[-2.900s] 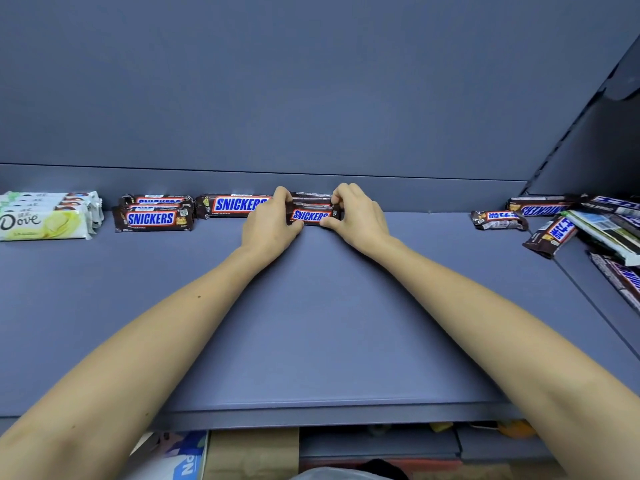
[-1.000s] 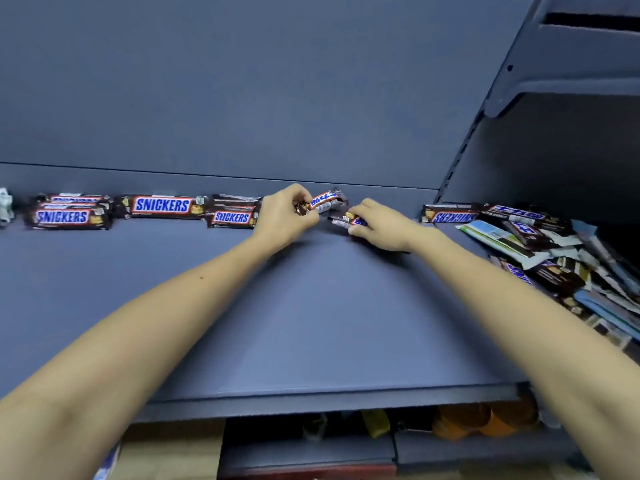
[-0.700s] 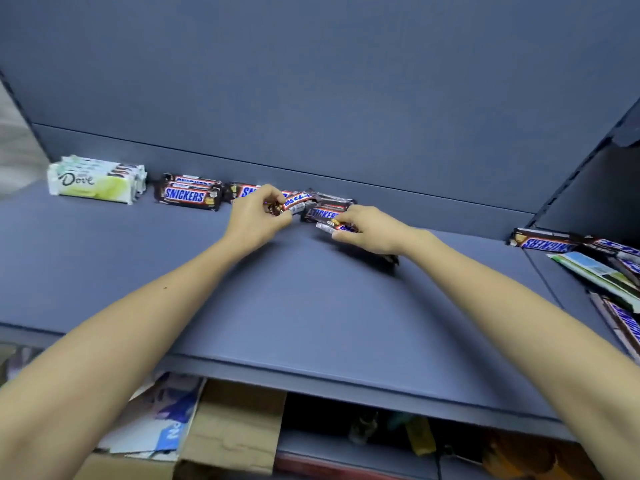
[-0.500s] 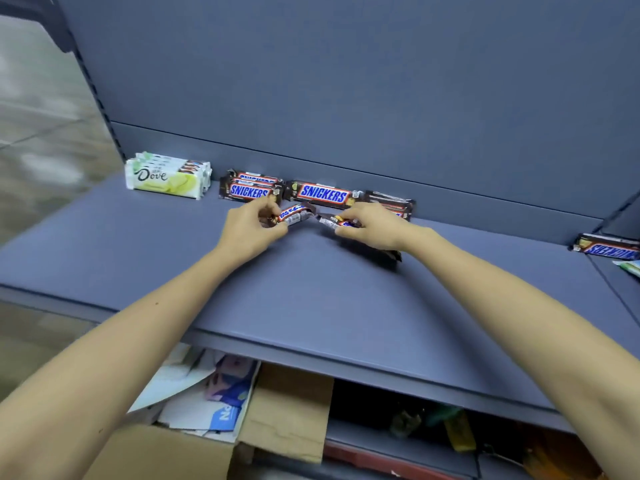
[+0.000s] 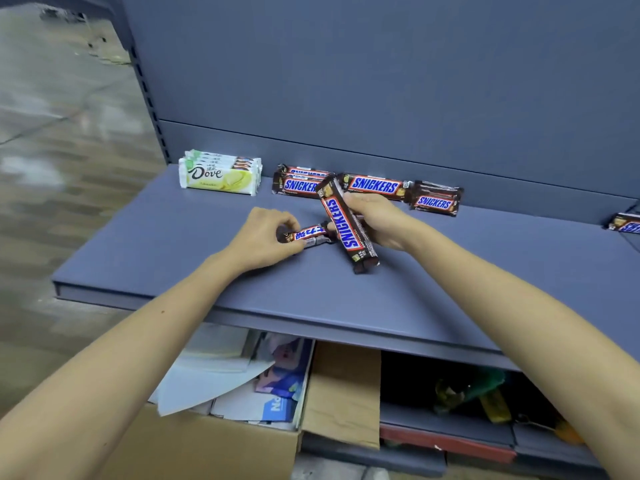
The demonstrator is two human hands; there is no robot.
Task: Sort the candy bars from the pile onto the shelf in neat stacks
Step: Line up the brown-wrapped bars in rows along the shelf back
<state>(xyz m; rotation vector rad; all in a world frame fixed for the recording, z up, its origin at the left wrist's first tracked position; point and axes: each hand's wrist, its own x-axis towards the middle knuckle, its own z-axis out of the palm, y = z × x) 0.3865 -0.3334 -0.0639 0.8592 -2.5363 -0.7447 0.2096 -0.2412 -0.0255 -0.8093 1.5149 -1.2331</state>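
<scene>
Tilting over the middle of the blue-grey metal shelf (image 5: 207,271), a long brown plastic-wrapped Snickers bar (image 5: 346,225) is grasped by the right hand (image 5: 377,220), with fingers curled round it. A short brown wrapped candy bar (image 5: 310,233) is pinched at one end by the left hand (image 5: 263,240), also at the shelf's middle. Along the shelf's rear edge, a stack of pale green Dove bars (image 5: 220,176) and a row of brown Snickers bars (image 5: 375,186) are lined up.
</scene>
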